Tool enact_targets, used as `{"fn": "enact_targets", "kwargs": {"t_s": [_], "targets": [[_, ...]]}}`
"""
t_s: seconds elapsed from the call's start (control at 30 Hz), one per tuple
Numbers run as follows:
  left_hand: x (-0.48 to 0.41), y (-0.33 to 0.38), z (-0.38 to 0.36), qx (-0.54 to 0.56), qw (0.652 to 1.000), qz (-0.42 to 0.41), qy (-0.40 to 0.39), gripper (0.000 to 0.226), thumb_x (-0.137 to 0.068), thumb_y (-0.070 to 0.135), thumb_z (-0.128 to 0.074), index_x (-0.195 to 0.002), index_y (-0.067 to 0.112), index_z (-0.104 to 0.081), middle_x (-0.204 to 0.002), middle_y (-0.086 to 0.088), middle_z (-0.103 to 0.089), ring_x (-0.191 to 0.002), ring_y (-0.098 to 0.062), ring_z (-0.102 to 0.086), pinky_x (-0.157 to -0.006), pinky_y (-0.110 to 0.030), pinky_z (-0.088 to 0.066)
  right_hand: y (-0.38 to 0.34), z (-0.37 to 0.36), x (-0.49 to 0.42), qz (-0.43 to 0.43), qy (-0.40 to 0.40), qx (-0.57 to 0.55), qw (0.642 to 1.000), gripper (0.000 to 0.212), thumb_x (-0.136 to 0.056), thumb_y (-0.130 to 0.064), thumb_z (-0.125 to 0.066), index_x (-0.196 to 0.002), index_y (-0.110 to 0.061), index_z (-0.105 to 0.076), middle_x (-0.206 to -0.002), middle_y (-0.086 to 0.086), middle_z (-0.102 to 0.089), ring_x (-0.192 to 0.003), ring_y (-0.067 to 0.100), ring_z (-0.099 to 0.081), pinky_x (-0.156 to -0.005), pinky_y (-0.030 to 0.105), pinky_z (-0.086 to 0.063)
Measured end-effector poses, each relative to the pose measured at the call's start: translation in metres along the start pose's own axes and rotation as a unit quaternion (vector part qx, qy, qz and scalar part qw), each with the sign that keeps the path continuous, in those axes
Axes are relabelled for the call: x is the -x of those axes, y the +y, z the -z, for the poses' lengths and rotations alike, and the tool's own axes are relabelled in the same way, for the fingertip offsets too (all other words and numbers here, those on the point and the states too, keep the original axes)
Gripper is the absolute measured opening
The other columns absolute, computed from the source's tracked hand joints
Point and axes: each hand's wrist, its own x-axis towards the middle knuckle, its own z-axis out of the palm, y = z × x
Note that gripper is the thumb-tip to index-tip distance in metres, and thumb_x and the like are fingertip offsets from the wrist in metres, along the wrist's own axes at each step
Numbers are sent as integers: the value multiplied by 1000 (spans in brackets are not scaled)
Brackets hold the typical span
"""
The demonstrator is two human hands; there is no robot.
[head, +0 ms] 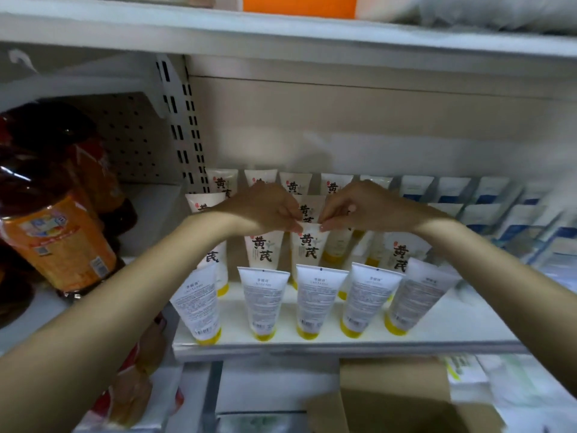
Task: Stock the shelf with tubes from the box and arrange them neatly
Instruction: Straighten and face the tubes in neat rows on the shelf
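Pinching the flat top edge of one tube [309,248], the left hand [268,210] and the right hand [365,207] meet fingertip to fingertip above its label. Each hand has thumb and forefinger closed on one corner of that edge, and the remaining fingers are curled. The tube stands upright and cap down on the shelf [343,346], in the middle rank, with its label side toward the camera.

Positions relative to the tube:
- In front: the front row [263,303], five tubes standing cap down with their printed backs toward the camera. The outer two lean outward.
- Behind: rear tubes [295,184] of the same kind, near the back panel.
- To the right: blue-and-white packs [499,210], blurred, on the same shelf.
- To the left, well apart: dark bottles [56,242] with orange labels, in the neighbouring bay.
- Below, under the shelf: a brown cardboard box [390,392], only partly in view.
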Motion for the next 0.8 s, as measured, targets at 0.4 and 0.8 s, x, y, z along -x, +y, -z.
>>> {"fn": "enact_targets", "kwargs": {"t_s": [0.4, 0.8], "targets": [[-24, -3, -18, -30, 999, 3, -20, 26, -81, 41, -68, -100, 24, -70, -79, 15, -58, -79, -8, -54, -75, -22, -39, 27, 33, 33, -43, -77, -8, 996, 23, -70, -24, -80, -92, -19, -76, -89, -11, -73, -87, 2, -65, -83, 14, -45], [-16, 12, -17, 6, 1000, -30, -4, 14, -84, 25, -68, -92, 16, -75, -65, 15, -60, -63, 1, -54, -59, -14, -38, 36, 18, 26, -50, -32, -22, 998, 9, -72, -25, -79, -76, -19, -75, -73, -10, -72, -69, 3, -64, -70, 16, -47]]}}
